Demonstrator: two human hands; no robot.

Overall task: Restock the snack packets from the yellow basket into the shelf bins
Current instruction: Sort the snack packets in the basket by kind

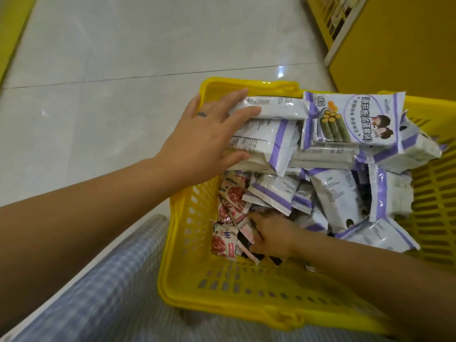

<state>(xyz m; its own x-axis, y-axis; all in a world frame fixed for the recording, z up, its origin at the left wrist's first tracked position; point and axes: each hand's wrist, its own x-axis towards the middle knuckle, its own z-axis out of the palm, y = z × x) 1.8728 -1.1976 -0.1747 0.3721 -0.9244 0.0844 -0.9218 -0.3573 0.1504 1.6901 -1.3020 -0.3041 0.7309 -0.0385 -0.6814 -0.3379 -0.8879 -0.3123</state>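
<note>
Snack packets (269,134) piled in yellow basket (246,287), L hand (204,139) gripping stack, R hand (274,235) buried.

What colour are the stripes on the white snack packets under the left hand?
Purple, on the white packets beneath the left hand; the head view shows it.

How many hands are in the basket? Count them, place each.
2. Left hand grips the purple-white packet stack at far left; right hand digs among pink packets near the front.
</note>
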